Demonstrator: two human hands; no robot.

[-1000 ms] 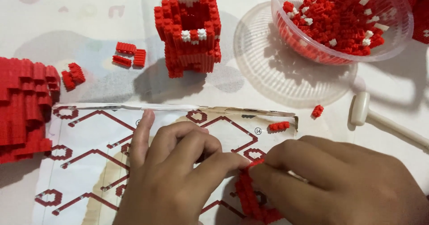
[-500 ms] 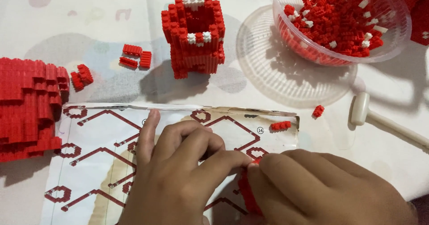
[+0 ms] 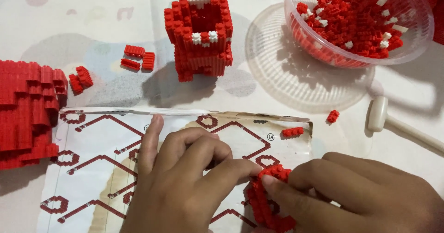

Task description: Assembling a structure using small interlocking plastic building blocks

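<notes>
Left hand: our left hand (image 3: 185,186) pinches the red brick strip (image 3: 266,200) with thumb and forefinger.
Right hand: our right hand (image 3: 365,198) grips the same studded strip from the other side.
Strip: knobbly plastic, curved, low over the creased paper instruction sheet (image 3: 106,163).
Around us: a hollow square red tower (image 3: 200,34); a clear ribbed bowl (image 3: 296,27) heaped with small bricks.

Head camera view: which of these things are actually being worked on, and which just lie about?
In hand:
left hand and right hand pinching the small red brick ring
printed instruction sheet beneath

Lying about:
red-and-white brick tower
clear plastic bowl of red bricks
white mallet
</notes>
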